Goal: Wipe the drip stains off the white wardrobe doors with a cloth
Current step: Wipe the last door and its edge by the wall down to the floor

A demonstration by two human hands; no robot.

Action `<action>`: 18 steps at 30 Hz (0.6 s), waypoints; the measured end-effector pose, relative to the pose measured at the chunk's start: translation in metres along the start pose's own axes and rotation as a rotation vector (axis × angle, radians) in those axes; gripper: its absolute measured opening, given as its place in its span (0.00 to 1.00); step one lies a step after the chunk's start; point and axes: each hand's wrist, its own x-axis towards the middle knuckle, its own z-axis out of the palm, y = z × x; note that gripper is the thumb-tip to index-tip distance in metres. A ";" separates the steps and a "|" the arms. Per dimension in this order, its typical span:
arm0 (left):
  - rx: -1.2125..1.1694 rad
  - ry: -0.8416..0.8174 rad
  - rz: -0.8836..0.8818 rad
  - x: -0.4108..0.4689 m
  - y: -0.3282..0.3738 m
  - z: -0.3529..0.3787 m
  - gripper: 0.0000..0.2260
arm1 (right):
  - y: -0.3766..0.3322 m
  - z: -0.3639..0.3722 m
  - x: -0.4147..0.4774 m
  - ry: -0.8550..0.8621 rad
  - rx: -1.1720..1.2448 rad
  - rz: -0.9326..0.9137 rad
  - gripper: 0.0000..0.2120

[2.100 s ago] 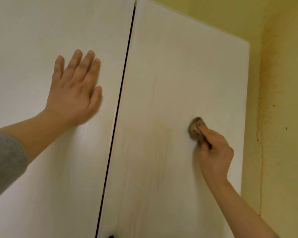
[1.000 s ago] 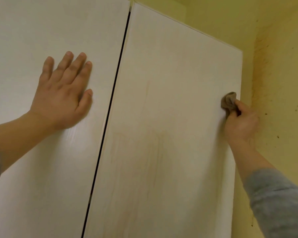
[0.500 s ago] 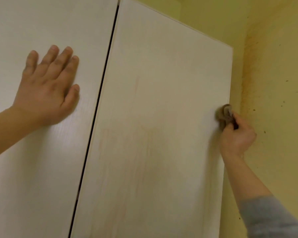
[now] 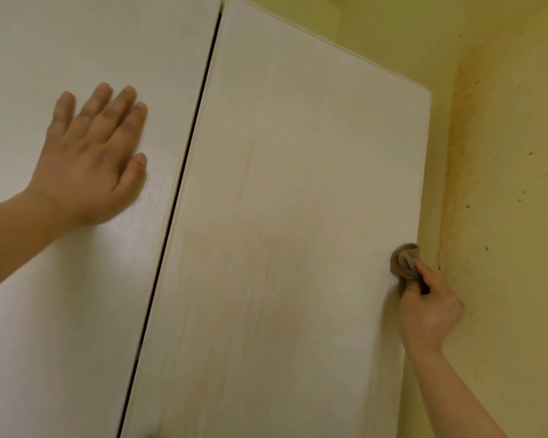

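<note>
Brown and wadded small, the cloth (image 4: 400, 263) is pinched in the fingertips of the right grip (image 4: 427, 308), whose fingers curl round it. Its bare forearm rises from the lower right corner. The wad has no clear long axis. It pokes up and to the left out of the fingers and is pressed against the right door (image 4: 282, 279) at that door's right edge, about halfway up the part in view.

The left grip (image 4: 89, 172) holds nothing. It lies flat on the left door (image 4: 60, 311), fingers straight, slightly spread and pointing up, with the thumb near the dark gap (image 4: 184, 191) between the doors.

Both doors are white with a faint wood grain. Their long axis runs up and down, leaning rightward toward the top in this view. Faint pinkish-brown drip streaks (image 4: 250, 159) run down the right door, and a wider, pale stained patch (image 4: 228, 279) lies below them.

Beyond the right door's edge stands a yellow wall (image 4: 513, 216), brown-stained along its corner (image 4: 456, 153) and dotted with dark specks. More yellow wall shows above the wardrobe top.
</note>
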 end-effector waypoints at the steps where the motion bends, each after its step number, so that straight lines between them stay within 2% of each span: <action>1: -0.003 -0.013 -0.004 -0.002 0.001 -0.002 0.30 | -0.007 -0.008 -0.003 -0.019 0.048 0.037 0.19; 6: -0.009 -0.033 -0.012 -0.007 0.008 -0.009 0.30 | -0.063 -0.022 -0.034 -0.115 0.338 0.071 0.22; 11: -0.118 -0.037 0.040 -0.060 0.018 -0.023 0.27 | -0.121 0.008 -0.082 -0.321 0.387 -0.009 0.28; 13: -0.101 -0.043 0.075 -0.084 0.013 -0.024 0.26 | -0.142 0.027 -0.101 -0.370 0.380 -0.120 0.26; 16: -0.070 -0.057 0.080 -0.095 0.004 -0.020 0.26 | -0.175 0.058 -0.116 -0.383 0.362 -0.415 0.17; 18: -0.076 -0.062 0.081 -0.092 0.005 -0.019 0.27 | -0.192 0.079 -0.114 -0.351 0.324 -0.591 0.15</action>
